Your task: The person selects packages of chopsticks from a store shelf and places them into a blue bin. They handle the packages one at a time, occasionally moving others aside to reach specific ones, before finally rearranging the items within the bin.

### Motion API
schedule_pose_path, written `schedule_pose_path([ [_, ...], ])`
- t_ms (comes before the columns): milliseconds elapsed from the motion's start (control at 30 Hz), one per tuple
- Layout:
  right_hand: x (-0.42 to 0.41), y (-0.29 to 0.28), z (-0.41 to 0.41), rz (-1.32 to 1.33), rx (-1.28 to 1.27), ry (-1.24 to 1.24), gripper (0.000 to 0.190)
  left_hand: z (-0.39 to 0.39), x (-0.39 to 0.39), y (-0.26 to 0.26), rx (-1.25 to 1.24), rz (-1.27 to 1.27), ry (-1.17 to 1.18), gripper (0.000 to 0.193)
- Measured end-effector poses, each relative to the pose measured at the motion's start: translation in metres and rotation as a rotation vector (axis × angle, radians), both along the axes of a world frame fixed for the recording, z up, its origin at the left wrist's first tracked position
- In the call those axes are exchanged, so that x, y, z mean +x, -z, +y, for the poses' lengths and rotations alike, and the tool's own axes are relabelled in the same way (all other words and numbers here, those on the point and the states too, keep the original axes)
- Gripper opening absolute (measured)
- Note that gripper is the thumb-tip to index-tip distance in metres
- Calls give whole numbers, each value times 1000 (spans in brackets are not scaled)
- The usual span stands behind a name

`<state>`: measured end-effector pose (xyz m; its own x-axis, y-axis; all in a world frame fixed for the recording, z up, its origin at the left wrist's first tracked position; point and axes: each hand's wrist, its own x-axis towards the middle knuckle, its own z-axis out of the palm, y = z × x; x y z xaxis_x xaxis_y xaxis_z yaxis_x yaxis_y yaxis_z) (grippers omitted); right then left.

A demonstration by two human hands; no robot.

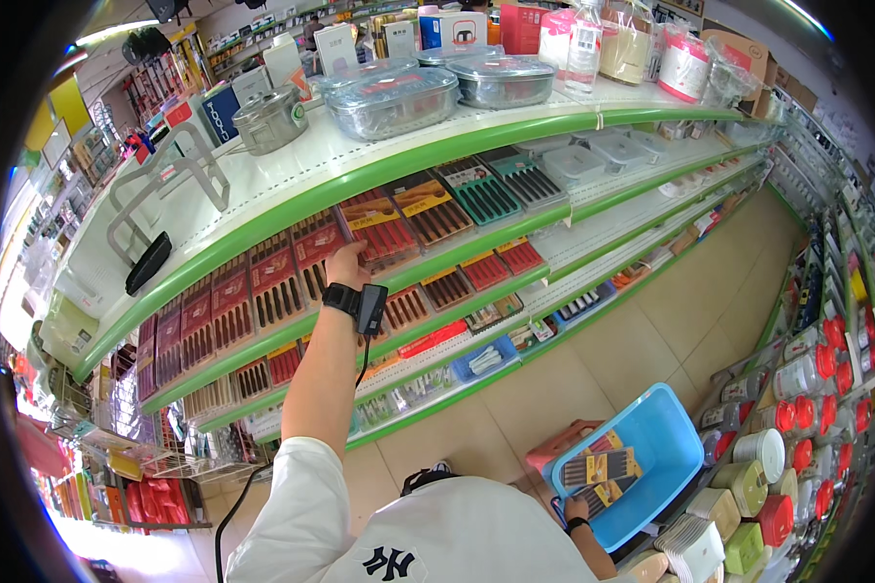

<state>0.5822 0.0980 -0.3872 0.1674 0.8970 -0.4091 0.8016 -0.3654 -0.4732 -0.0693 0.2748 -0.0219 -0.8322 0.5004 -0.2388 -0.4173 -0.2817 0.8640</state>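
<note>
My left hand point(348, 264) reaches up to the second shelf, its thumb at the near left edge of a boxed pack of red chopsticks point(381, 227). It appears to grip that edge; its other fingers are mostly hidden. Left of it stand several packs of dark chopsticks with maroon covers point(272, 275). At the lower right, my right hand point(577, 508) is at the near side of a light-blue plastic tub point(667, 455), close to several chopstick packs point(596, 468) lying inside. Whether its fingers hold a pack or the tub is unclear.
Steel lidded containers point(391, 109) and a metal pot point(270, 120) stand on the top shelf. A grey metal rack point(171, 186) is at its left. Red-lidded jars point(806, 375) line shelving on the right. A black cable point(237, 514) runs beside my left sleeve.
</note>
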Motion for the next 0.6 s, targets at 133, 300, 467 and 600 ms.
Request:
schedule_pose_path([
  [133, 6, 8, -2, -24, 26, 7, 34, 2, 2, 1, 4, 11, 165, 43],
  [300, 9, -1, 4, -9, -3, 13, 34, -7, 26, -28, 105, 70, 234, 68],
  [467, 5, -11, 18, 83, 186, 165, 30, -52, 42, -38, 215, 136, 225, 62],
  [600, -10, -57, 33, 208, 314, 212, 29, -94, 103, -37, 262, 177, 247, 55],
])
